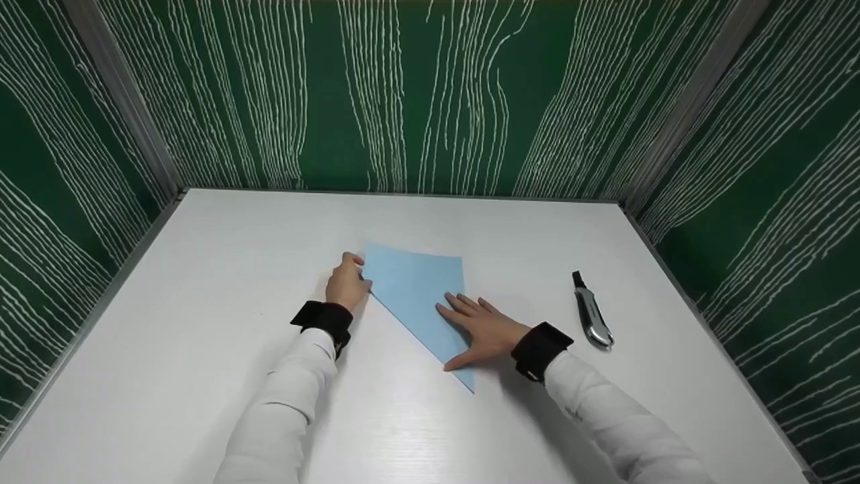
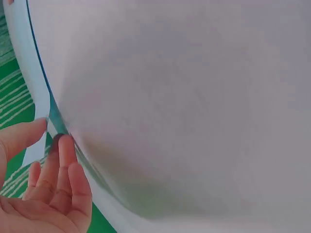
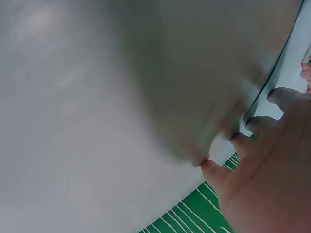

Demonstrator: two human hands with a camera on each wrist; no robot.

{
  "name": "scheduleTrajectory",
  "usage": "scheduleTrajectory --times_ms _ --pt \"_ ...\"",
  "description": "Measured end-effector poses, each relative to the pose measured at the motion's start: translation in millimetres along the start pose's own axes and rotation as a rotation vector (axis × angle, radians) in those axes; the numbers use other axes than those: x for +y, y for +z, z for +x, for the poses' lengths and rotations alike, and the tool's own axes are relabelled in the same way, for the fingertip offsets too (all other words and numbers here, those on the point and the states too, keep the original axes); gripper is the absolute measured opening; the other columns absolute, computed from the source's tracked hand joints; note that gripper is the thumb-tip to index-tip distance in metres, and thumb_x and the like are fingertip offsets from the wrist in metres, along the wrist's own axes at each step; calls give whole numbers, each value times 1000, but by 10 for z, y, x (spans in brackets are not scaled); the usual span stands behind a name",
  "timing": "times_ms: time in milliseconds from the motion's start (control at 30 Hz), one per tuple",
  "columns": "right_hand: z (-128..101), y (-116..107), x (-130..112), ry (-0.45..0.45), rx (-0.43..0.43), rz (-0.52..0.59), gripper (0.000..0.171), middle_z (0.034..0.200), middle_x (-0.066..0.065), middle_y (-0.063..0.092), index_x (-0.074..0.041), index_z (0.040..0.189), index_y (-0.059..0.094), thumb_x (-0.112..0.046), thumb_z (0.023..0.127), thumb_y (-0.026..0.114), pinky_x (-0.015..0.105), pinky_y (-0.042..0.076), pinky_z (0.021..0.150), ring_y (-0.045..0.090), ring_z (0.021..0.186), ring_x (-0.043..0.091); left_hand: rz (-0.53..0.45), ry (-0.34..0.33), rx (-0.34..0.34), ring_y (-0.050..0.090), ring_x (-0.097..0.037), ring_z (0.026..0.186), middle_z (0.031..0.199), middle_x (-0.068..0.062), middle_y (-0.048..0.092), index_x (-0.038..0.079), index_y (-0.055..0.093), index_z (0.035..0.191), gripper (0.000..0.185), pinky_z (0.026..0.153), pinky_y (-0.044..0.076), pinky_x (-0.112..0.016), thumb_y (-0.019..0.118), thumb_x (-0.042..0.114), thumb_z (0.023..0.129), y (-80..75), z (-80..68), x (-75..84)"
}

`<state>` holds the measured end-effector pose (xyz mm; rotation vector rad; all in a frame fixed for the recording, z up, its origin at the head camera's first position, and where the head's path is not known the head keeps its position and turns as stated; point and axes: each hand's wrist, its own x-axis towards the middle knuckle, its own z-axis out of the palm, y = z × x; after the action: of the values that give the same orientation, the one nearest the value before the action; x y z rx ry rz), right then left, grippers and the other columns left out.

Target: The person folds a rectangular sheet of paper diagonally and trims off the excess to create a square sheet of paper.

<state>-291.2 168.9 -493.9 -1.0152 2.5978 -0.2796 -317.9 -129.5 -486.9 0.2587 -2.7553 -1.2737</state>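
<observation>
A light blue sheet of paper [image 1: 410, 286] lies on the white table, with a long slanting edge at its lower left that looks like a fold. My left hand [image 1: 347, 286] is at the paper's left corner, its thumb and fingers pinching the edge; the left wrist view shows the thumb [image 2: 26, 138] on one side of the paper and fingers [image 2: 63, 170] on the other. Spread over the paper's lower right part, my right hand [image 1: 487, 333] rests with its fingers extended. In the right wrist view, the fingertips of the right hand [image 3: 272, 165] touch the surface.
A grey and black utility knife [image 1: 592, 312] lies on the white table [image 1: 168, 323] to the right of my right hand. Green panels [image 1: 349, 134] with white wavy lines stand around the back and sides. Black bands circle both wrists.
</observation>
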Motion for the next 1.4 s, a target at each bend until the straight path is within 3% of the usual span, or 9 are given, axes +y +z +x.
scheduleTrajectory --times_ms 167,367,500,633,1000,1200,1400 --pt "-12 26 -5 -8 -6 -8 119 176 7 3 -26 167 12 -75 78 74 60 8 131 6 164 32 -92 -31 -30 68 -39 108 124 -26 69 0 50 147 54 89 54 -45 68 6 96 -68 -14 -19" --pt "-3 37 9 -16 -3 -21 119 176 6 3 -27 167 11 -77 77 72 61 9 131 6 164 32 -194 -36 -86 68 -41 115 128 -31 66 -10 58 139 46 99 58 -43 66 2 95 -147 -24 -33" --pt "-5 21 7 -23 -8 3 119 176 6 2 -27 167 11 -76 77 73 61 7 131 5 164 31 -291 -106 -141 74 -36 104 130 -31 66 -9 58 139 46 88 63 -32 67 2 96 -193 -6 -48" --pt "-16 -10 0 -32 -15 26 118 176 7 2 -26 167 13 -72 78 75 61 6 131 5 164 32 -315 -146 -174 75 -19 87 131 -28 67 -5 58 142 47 79 62 -24 67 6 97 -231 22 -88" --pt "-8 -10 24 -35 10 49 114 176 6 8 -24 166 19 -71 79 76 58 8 132 10 164 30 -429 -166 -238 69 -5 76 134 -32 64 -11 53 142 51 79 62 -23 67 6 97 -325 -12 -115" --pt "0 -13 67 27 67 109 102 174 11 16 -14 165 25 -68 89 67 56 13 132 16 162 34 -486 -161 -255 69 -4 73 135 -33 63 -13 53 141 51 76 62 -20 68 4 96 -307 -3 -126" --pt "9 -45 178 90 144 198 81 171 21 20 -1 162 27 -49 104 56 57 23 129 22 159 41 -509 -126 -268 70 -5 80 137 -33 62 -14 51 142 51 79 62 -20 67 5 97 -307 8 -157"
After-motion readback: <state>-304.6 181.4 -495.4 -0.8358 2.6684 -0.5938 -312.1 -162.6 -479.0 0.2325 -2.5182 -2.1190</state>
